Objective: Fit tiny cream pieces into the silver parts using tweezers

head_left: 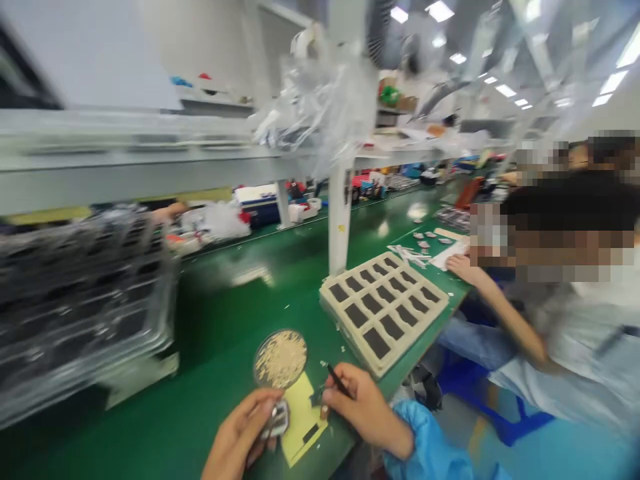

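My left hand point(245, 427) is closed around a small white-rimmed part point(281, 419) near the bottom of the view. My right hand point(357, 403), in a blue sleeve, grips a thin dark pen-like tool point(340, 382). Between the two hands a yellow sheet point(300, 417) lies on the green table point(220, 373), with a dark strip point(311, 434) on it. Beyond the sheet is a round dish point(281, 359) full of small beige pieces. A small brown piece point(324, 412) is by my right fingertips; whether they touch it I cannot tell.
A beige tray point(385, 310) with dark compartments stands beyond my right hand. Clear plastic trays point(85, 300) are stacked at left. A white post point(339, 227) rises from the table under a shelf point(150, 167). At right sits a person, one hand point(465, 267) on the table.
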`<state>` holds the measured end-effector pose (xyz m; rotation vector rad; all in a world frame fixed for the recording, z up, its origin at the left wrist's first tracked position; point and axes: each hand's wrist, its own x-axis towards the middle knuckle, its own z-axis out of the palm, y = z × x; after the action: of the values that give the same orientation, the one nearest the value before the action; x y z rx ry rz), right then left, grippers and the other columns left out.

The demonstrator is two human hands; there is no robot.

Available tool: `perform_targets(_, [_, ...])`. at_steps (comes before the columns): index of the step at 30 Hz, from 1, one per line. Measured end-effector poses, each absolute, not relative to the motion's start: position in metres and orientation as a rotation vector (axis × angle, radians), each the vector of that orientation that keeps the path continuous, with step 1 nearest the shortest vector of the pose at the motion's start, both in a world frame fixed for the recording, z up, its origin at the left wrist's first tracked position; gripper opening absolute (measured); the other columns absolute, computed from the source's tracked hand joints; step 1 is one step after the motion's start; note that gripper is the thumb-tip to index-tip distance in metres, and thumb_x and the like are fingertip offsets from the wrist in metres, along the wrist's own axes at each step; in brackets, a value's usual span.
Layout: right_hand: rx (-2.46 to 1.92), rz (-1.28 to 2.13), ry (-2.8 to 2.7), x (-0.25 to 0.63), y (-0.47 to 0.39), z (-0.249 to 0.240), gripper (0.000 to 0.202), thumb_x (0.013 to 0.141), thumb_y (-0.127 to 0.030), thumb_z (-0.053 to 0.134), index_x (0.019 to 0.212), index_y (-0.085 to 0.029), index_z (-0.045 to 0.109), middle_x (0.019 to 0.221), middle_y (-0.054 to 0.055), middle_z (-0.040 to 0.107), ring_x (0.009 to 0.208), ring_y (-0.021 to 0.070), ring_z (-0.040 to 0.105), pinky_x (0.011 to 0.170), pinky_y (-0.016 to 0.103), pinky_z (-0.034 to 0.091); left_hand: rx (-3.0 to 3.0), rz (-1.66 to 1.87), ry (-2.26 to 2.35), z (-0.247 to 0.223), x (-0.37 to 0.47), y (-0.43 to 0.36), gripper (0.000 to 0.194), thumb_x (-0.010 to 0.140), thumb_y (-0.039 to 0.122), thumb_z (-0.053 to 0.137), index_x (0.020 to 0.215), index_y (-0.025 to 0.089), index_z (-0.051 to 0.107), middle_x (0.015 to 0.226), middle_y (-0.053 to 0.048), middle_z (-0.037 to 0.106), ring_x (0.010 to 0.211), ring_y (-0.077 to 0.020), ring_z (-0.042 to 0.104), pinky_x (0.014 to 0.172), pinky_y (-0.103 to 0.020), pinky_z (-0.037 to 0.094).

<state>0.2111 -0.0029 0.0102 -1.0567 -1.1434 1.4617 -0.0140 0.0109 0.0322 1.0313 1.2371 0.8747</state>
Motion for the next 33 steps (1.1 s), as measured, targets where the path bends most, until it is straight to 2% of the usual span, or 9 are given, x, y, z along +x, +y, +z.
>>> perform_targets(4, [-1.020, 1.502, -1.233, 0.191, 0.025, 0.012, 0.037, 0.081, -0.050, 0.074, 0.089, -0.018, 0.059, 0.076, 0.001, 0.070, 0.074, 0.0169, 0.065, 0.072, 0.028, 0.048, 1.042, 1.000, 1.121, 0.028, -0.022, 0.015, 0.047, 0.087, 0.049, 0.067, 0.116, 0.012, 0.071, 0.077, -0.007, 0.069, 0.060, -0.0127, 0.053, 0.051, -0.021, 0.036])
perform_targets(9, [-1.109, 1.490, -1.316, 0.180, 0.035, -0.001, 0.038, 0.080, -0.054, 0.073, 0.084, -0.019, 0.060, 0.069, 0.003, 0.070, 0.069, 0.0188, 0.066, 0.067, 0.029, 0.049, 0.982, 1.104, 1.023, 0.023, -0.022, 0.020, 0.048, 0.080, 0.029, 0.075, 0.124, 0.012, 0.068, 0.099, -0.011, 0.073, 0.078, -0.0171, 0.063, 0.058, -0.022, 0.043])
perform_targets(12, [-1.143, 1.492, -1.390, 0.185, 0.031, -0.002, 0.036, 0.081, -0.053, 0.073, 0.080, -0.018, 0.062, 0.064, 0.002, 0.069, 0.063, 0.0177, 0.064, 0.062, 0.027, 0.047, 0.992, 1.096, 0.975, 0.019, -0.018, 0.017, 0.050, 0.076, 0.022, 0.076, 0.125, 0.013, 0.067, 0.115, -0.013, 0.072, 0.100, -0.0240, 0.067, 0.080, -0.029, 0.053])
perform_targets(14, [-1.159, 1.487, -1.419, 0.186, 0.029, 0.000, 0.036, 0.082, -0.052, 0.072, 0.078, -0.017, 0.063, 0.061, 0.002, 0.068, 0.059, 0.0160, 0.061, 0.060, 0.026, 0.045, 1.057, 1.060, 0.991, 0.016, -0.014, 0.013, 0.051, 0.077, 0.019, 0.074, 0.127, 0.014, 0.066, 0.121, -0.013, 0.071, 0.112, -0.0266, 0.065, 0.096, -0.035, 0.051])
perform_targets(16, [-1.177, 1.488, -1.431, 0.184, 0.028, 0.002, 0.035, 0.083, -0.050, 0.072, 0.077, -0.017, 0.065, 0.059, 0.001, 0.067, 0.056, 0.0146, 0.059, 0.058, 0.025, 0.043, 1.150, 1.005, 1.049, 0.014, -0.011, 0.009, 0.053, 0.077, 0.016, 0.071, 0.130, 0.014, 0.064, 0.124, -0.013, 0.069, 0.114, -0.0269, 0.064, 0.099, -0.037, 0.050])
perform_targets(19, [-1.198, 1.507, -1.406, 0.181, 0.028, 0.002, 0.034, 0.082, -0.048, 0.074, 0.077, -0.016, 0.066, 0.057, 0.000, 0.066, 0.054, 0.0134, 0.057, 0.055, 0.023, 0.041, 1.268, 0.962, 1.130, 0.013, -0.010, 0.006, 0.056, 0.076, 0.015, 0.070, 0.132, 0.016, 0.063, 0.120, -0.012, 0.070, 0.107, -0.0257, 0.066, 0.094, -0.036, 0.052])
perform_targets(23, [-1.210, 1.484, -1.398, 0.180, 0.028, 0.002, 0.034, 0.081, -0.048, 0.075, 0.075, -0.016, 0.066, 0.055, -0.001, 0.065, 0.052, 0.0123, 0.056, 0.053, 0.022, 0.040, 1.364, 0.930, 1.195, 0.014, -0.010, 0.004, 0.055, 0.079, 0.018, 0.069, 0.133, 0.017, 0.063, 0.105, -0.009, 0.072, 0.085, -0.0197, 0.066, 0.074, -0.028, 0.052])
perform_targets(27, [-1.218, 1.459, -1.421, 0.182, 0.028, 0.004, 0.034, 0.083, -0.048, 0.073, 0.071, -0.017, 0.064, 0.053, -0.001, 0.064, 0.051, 0.0123, 0.055, 0.053, 0.022, 0.040, 1.443, 0.888, 1.286, 0.015, -0.009, 0.001, 0.051, 0.082, 0.024, 0.068, 0.133, 0.017, 0.063, 0.087, -0.005, 0.070, 0.061, -0.0121, 0.051, 0.056, -0.023, 0.040])
perform_targets(33, [-1.275, 1.459, -1.480, 0.183, 0.029, 0.005, 0.038, 0.083, -0.051, 0.070, 0.067, -0.017, 0.062, 0.052, 0.000, 0.061, 0.050, 0.0126, 0.051, 0.051, 0.023, 0.037, 1.522, 0.882, 1.348, 0.017, -0.008, -0.001, 0.043, 0.086, 0.027, 0.069, 0.128, 0.022, 0.067, 0.081, -0.002, 0.069, 0.059, -0.0118, 0.047, 0.056, -0.024, 0.037])
